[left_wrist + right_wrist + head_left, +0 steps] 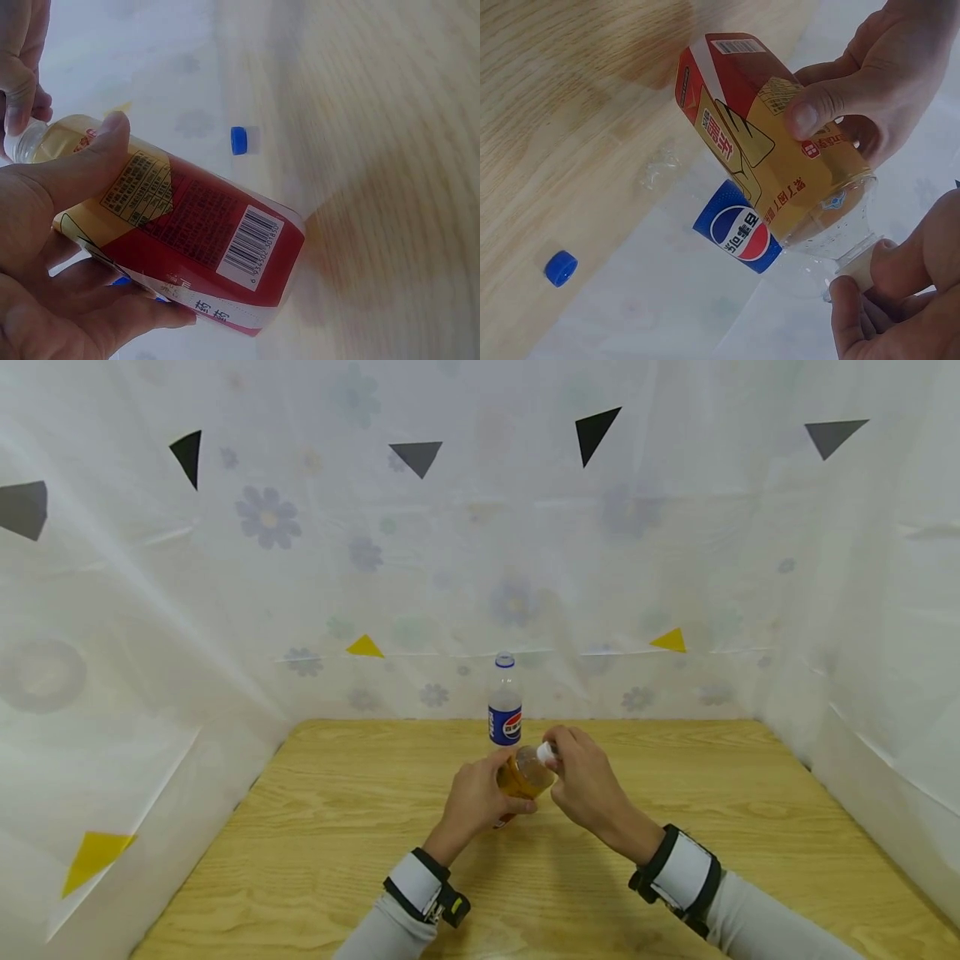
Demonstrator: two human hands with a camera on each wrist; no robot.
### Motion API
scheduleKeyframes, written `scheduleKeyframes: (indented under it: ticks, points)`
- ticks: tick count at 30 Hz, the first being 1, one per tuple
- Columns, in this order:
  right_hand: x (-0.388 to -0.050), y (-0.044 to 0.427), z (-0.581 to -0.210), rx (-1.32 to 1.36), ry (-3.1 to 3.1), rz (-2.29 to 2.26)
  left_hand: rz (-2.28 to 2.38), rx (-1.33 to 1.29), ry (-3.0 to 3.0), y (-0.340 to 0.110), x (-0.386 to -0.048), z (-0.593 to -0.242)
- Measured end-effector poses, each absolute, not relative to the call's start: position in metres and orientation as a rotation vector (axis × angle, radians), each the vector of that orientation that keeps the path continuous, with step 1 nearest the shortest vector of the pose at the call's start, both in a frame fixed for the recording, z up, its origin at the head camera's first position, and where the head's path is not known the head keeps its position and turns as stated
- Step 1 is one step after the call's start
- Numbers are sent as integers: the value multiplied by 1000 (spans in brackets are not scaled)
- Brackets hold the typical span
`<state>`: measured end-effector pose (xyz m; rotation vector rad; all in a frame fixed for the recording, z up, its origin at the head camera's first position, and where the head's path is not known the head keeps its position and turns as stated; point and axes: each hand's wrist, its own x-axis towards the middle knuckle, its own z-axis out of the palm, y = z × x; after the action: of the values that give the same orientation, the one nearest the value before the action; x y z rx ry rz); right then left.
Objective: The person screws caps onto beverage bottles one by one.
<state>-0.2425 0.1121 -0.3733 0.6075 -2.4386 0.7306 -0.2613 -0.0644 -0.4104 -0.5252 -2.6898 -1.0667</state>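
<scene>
Table (337, 827), amber bottle (522, 775), flowered sheeting (480, 552) behind

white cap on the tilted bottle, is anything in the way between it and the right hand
Nothing visible: the right hand pinches the white cap directly, while the left hand grips the tilted bottle. The clear bottle stands behind and the blue cap lies apart on the table, neither in between.
</scene>
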Motion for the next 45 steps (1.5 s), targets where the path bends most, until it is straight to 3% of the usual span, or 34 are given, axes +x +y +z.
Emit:
scheduleKeyframes:
  ticks: [45]
  points:
    - [-243,112,-375,630,-2425,841,-1009,-534,-2738,-65,-262,-401]
